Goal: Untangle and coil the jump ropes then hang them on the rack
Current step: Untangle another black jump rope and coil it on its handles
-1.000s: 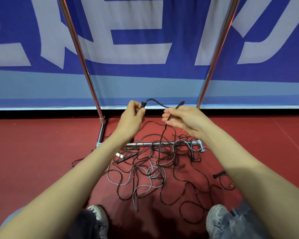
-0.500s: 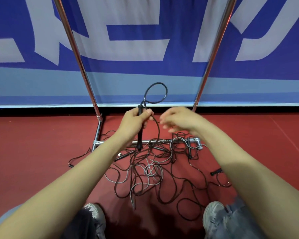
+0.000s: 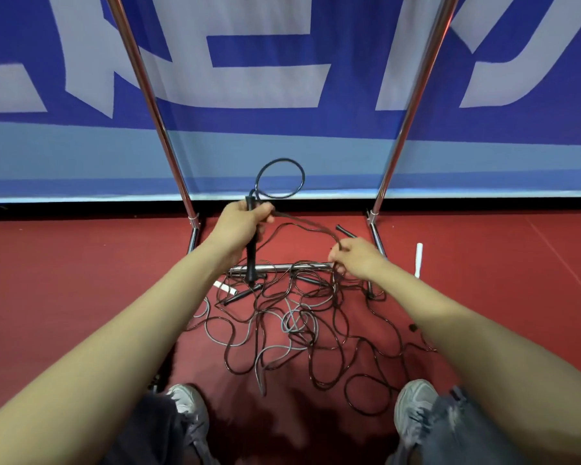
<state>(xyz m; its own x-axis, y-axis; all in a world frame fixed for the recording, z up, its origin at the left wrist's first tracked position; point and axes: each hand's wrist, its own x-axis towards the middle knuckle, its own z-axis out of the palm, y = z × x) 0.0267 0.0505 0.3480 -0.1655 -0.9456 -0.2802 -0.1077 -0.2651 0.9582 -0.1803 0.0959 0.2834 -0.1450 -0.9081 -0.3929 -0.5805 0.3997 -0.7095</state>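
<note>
Above the tangled ropes [image 3: 292, 317], left hand [image 3: 240, 226] grips a black handle [image 3: 251, 260]; right hand [image 3: 358, 258] pinches its cord [image 3: 302, 220].

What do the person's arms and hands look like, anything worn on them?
Both forearms are bare all the way to the frame edge: no sleeves show. The left hand and right hand wear no gloves, and no watch, band or ring shows on either wrist or on the fingers that are visible.
</note>
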